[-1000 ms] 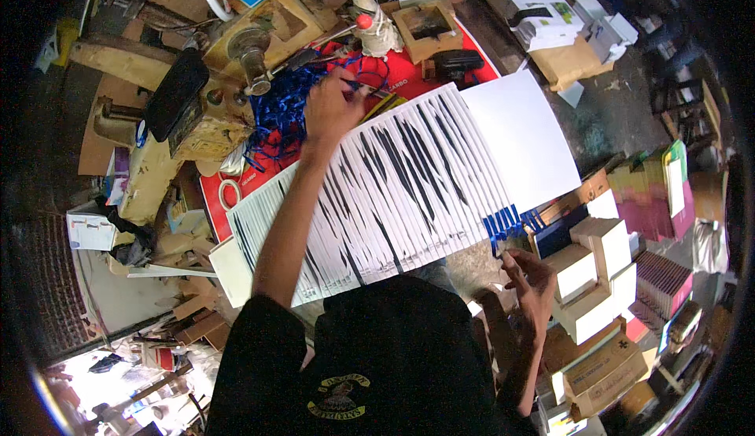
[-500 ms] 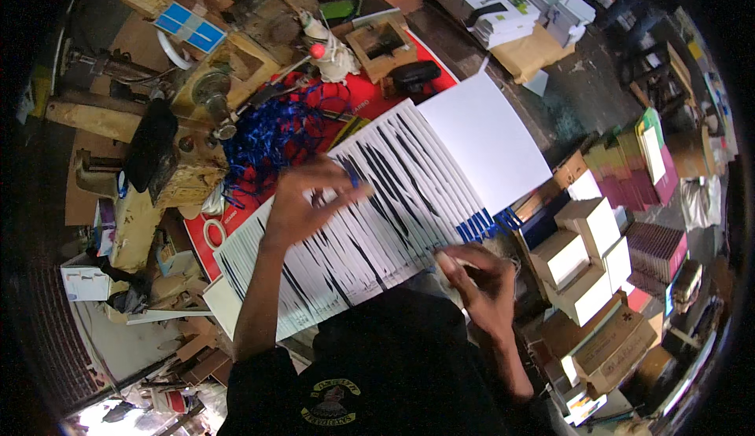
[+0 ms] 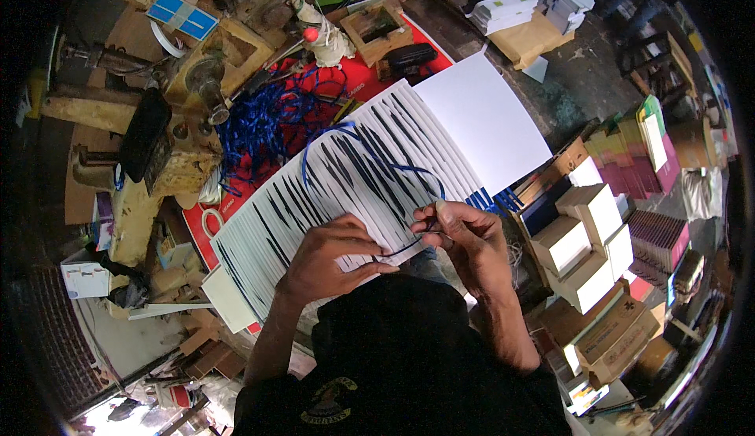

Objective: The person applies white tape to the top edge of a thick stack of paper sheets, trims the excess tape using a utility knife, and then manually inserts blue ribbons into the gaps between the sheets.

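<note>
I judge the step as drawing out the blue ribbon [image 3: 409,168] looped over the white booklet row [image 3: 334,192], right fingers [image 3: 468,217] pinching it at the row's near edge, left fingers [image 3: 354,246] curled there, grip unclear; next calls for untwisted slack.

Uneven indoor light, fisheye view, centre readable.
White paper stack [image 3: 340,192] brightly lit; plain sheet [image 3: 481,133] at its right end pale, nearly featureless. White boxes [image 3: 590,212] right of the stack show bright faces and shaded sides. Blown-out glare patch [image 3: 106,416] far below-left of the stack. Black shirt [image 3: 409,349] just below the stack swallows detail, looks grainy; floor [image 3: 578,82] above-right of the stack dim. Straight lines bend and soften far out from the stack, picture corners black.
</note>
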Tool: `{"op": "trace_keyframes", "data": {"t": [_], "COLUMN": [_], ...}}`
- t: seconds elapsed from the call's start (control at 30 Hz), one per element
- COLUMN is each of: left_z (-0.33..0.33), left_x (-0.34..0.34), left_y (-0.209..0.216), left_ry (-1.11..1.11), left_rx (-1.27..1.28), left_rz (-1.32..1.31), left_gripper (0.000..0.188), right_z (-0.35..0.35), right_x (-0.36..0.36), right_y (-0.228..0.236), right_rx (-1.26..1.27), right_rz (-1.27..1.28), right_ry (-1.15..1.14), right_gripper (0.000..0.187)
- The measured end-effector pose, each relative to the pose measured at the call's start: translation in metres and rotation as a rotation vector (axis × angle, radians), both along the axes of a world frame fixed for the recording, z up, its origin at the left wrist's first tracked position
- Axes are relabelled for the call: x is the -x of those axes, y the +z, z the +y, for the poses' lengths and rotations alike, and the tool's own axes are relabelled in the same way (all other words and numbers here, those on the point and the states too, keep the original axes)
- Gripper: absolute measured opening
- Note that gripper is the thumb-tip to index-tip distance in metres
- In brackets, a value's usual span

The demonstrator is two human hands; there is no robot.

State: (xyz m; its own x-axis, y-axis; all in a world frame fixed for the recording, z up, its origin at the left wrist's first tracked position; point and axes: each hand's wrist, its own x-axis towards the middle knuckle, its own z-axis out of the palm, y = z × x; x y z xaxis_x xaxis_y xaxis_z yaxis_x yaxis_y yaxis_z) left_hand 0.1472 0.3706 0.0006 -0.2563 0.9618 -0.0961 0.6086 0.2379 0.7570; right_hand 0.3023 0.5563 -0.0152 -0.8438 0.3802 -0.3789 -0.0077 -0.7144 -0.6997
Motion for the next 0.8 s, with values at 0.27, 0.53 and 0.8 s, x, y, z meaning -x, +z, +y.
{"op": "trace_keyframes", "data": {"t": [0.27, 0.53, 0.8], "left_z": [0.062, 0.039, 0.035], "left_x": [0.034, 0.059, 0.081], "left_y": [-0.007, -0.059, -0.045], "left_ry": [0.042, 0.267, 0.417], "left_rx": [-0.324, -0.181, -0.192], "left_rz": [0.322, -0.074, 0.280], "left_gripper": [0.030, 0.029, 0.020], "right_z": [0.001, 0.037, 0.069], "right_x": [-0.014, -0.064, -0.145], "right_y": [0.016, 0.024, 0.055], "right_rx": [-0.025, -0.193, -0.557], "right_rz": [0.029, 0.013, -0.106], "right_ry": [0.006, -0.411, -0.555], "right_gripper": [0.026, 0.021, 0.019]}}
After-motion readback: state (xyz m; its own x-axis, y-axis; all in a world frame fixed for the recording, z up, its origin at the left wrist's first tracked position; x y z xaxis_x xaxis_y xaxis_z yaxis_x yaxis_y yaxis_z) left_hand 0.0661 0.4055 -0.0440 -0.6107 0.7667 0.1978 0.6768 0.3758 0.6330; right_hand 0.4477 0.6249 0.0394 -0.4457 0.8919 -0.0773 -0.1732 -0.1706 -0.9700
